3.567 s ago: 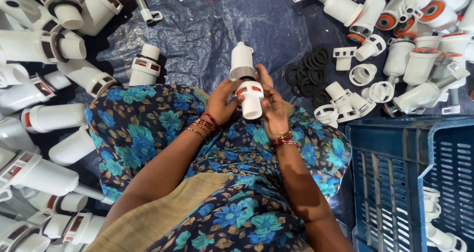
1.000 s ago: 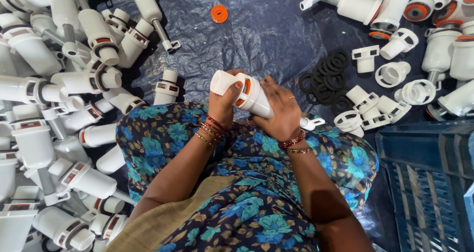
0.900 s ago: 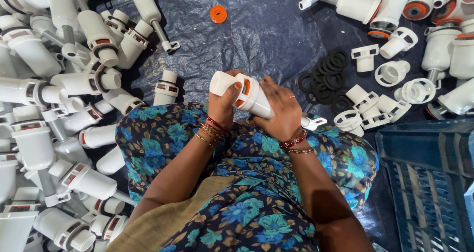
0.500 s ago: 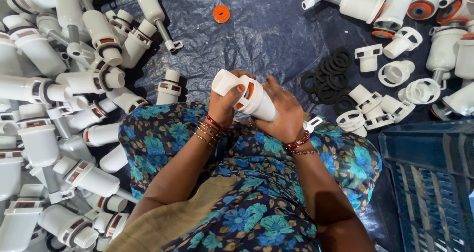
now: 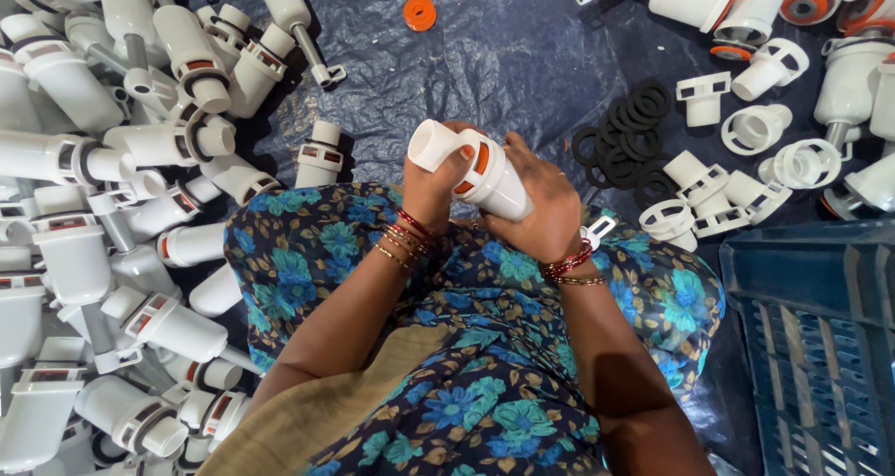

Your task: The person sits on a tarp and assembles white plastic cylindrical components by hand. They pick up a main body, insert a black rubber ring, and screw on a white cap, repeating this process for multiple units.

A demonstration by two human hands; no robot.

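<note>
Gripping a white plastic valve body (image 5: 471, 170) above the lap, both hands clasp it: left hand (image 5: 431, 185) steadies the open end, right hand (image 5: 536, 206) wraps the base; black rubber rings (image 5: 626, 147) lie within reach.

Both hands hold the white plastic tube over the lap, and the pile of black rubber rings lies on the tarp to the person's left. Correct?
Not quite. The head view shows both the left hand and right hand on the white plastic tube, but the black rubber rings lie to the person's right.
</note>
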